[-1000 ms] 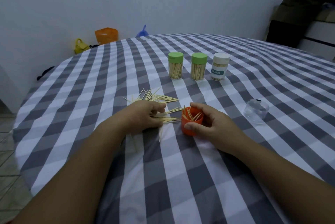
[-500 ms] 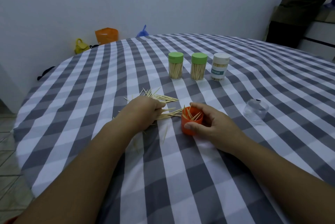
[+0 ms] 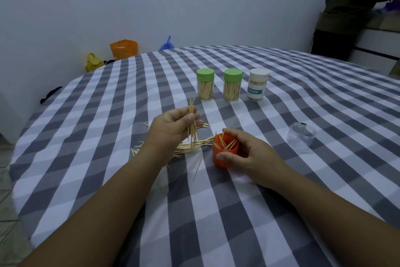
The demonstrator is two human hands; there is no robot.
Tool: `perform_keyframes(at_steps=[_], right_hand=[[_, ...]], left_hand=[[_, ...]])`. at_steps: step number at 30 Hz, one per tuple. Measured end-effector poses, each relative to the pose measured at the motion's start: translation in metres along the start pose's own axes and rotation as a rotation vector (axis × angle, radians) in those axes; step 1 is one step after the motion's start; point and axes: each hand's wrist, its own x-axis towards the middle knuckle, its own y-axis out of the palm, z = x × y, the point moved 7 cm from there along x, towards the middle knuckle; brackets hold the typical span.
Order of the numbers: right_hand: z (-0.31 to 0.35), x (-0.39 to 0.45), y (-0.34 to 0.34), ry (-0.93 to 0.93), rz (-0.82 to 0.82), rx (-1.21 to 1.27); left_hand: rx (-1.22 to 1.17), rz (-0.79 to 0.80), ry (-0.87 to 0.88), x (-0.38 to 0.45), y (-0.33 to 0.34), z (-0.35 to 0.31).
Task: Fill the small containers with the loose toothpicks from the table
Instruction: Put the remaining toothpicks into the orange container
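Note:
My left hand (image 3: 171,128) is raised off the table and pinches an upright bundle of toothpicks (image 3: 192,124) between thumb and fingers. To its right, my right hand (image 3: 246,154) grips a small orange container (image 3: 223,156) that stands on the cloth with several toothpicks inside. Loose toothpicks (image 3: 190,147) lie scattered on the cloth under and beside my left hand, and one lies apart below them. Two green-lidded containers (image 3: 205,87) (image 3: 232,87) and a white-lidded one (image 3: 257,87), all full of toothpicks, stand in a row farther back.
A clear plastic lid or cup (image 3: 300,138) lies on the checked tablecloth (image 3: 216,212) to the right. Beyond the table's far left edge sit an orange bag (image 3: 123,49) and a yellow bag (image 3: 92,62). A person (image 3: 355,7) stands at the far right.
My left hand was lying on the pile; it has gathered a bundle of toothpicks and lifted it upright. My right hand and the orange container have stayed put.

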Motion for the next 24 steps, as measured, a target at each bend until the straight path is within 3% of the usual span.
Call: perform_keyframes(at_steps=[10,24], right_hand=[[0.0,0.0,0.0,-0.02,-0.013,0.011],[0.0,0.002,0.0,-0.072,-0.015,0.044]], left_hand=[[-0.504,-0.013,0.004,-0.009,0.023,-0.006],[-0.262,0.079,-0.048,-0.022,0.049,0.007]])
